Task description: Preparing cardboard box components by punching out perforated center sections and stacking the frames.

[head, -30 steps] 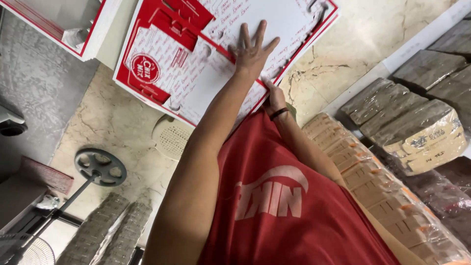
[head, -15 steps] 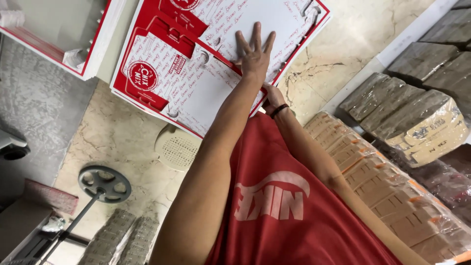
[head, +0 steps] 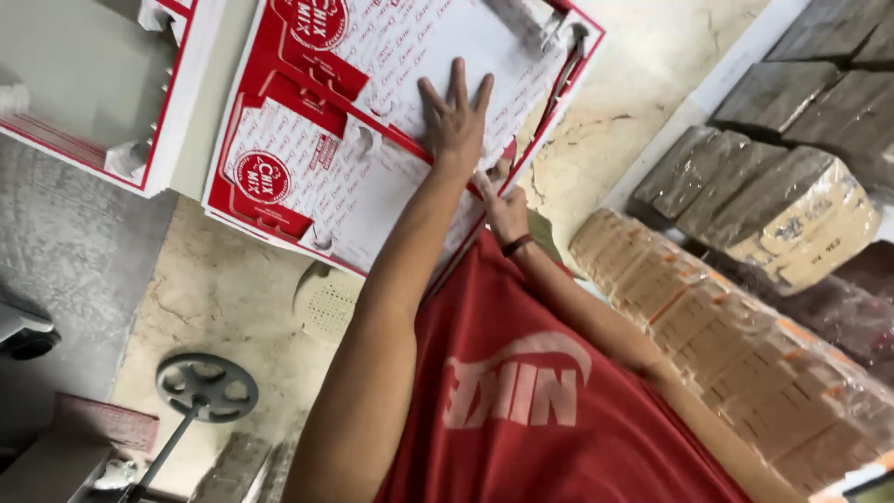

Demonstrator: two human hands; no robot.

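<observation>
A stack of flat, die-cut carton sheets (head: 307, 177), white with red print, lies on the stone floor in front of me. My left hand (head: 456, 116) rests flat on the top sheet with its fingers spread. Just below it, my right hand (head: 503, 207), with a dark band on the wrist, pinches the near edge of the sheets between fingers and thumb. My red shirt fills the bottom of the view.
A second stack of white and red sheets (head: 93, 102) lies at the upper left. Plastic-wrapped brown bundles (head: 754, 186) and a long wrapped row (head: 726, 345) fill the right. A black handwheel (head: 207, 385) and a round floor drain (head: 331, 300) sit lower left.
My left hand stays pressed on the top sheet. My right hand has come further up onto the near edge of the sheets. The view has shifted slightly.
</observation>
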